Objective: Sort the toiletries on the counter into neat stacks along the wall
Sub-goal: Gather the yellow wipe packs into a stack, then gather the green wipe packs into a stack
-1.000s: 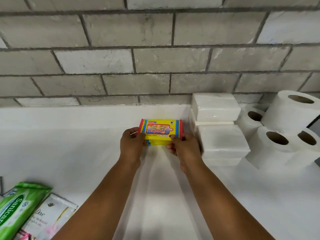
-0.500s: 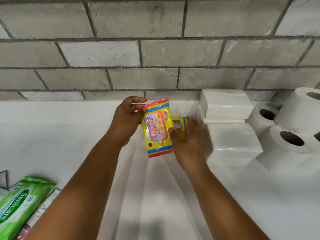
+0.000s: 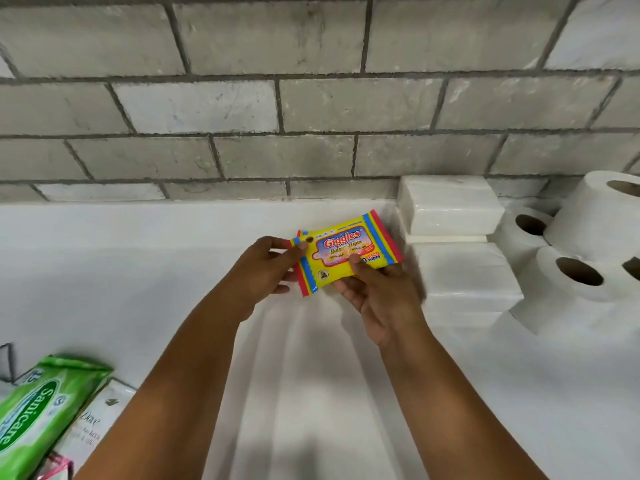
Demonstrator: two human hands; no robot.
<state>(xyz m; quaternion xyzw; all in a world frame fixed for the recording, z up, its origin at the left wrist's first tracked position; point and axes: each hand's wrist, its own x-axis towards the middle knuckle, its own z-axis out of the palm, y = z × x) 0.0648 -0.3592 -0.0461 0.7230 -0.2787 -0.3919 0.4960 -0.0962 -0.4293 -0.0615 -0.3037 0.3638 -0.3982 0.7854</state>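
A yellow Giggles baby wipes pack with red and blue striped ends is held flat, label up, above the white counter near the wall. My left hand pinches its left end. My right hand grips its lower right edge with the thumb on the label. A second edge shows behind the pack's top left corner; I cannot tell whether another pack lies under it. Just right of the pack stands a stack of white tissue packs against the wall.
Toilet paper rolls are piled at the far right beside the tissue stack. At the lower left lie a green Sanicare wipes pack and a white Dove pack. A grey block wall backs the counter.
The wipes pack was lifted off the counter, turned upright in my left hand, and is now turned back level with its label facing me, held by both hands.
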